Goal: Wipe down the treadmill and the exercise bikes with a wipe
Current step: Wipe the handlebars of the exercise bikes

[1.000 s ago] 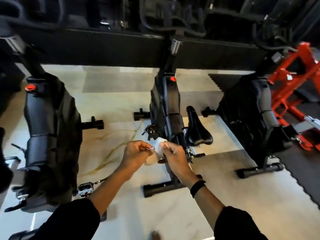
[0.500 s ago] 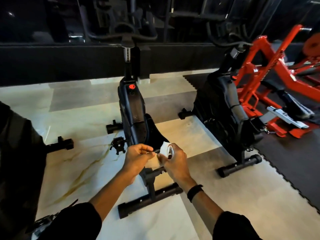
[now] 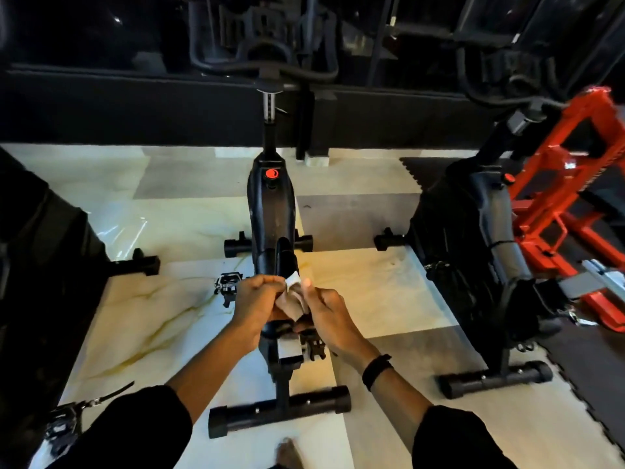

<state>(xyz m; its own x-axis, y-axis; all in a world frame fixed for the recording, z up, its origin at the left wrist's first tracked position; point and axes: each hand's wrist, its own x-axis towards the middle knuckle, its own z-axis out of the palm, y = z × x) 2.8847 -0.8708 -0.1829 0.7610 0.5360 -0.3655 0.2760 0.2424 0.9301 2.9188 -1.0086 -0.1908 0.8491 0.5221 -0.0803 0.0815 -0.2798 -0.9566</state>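
Both hands — the left hand (image 3: 257, 299) and the right hand (image 3: 326, 309) — pinch one white wipe (image 3: 293, 297) above the middle exercise bike (image 3: 270, 211), handlebars toward 12 o'clock.

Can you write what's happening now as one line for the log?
left hand: pinches wipe | right hand: pinches wipe | middle bike: not yet touched

A small white crumpled wipe (image 3: 293, 294) is pinched between both hands, above the saddle of a black upright exercise bike (image 3: 270, 211) at twelve o'clock. A second black bike (image 3: 473, 238) stands at two o'clock, a third (image 3: 40, 265) at nine.
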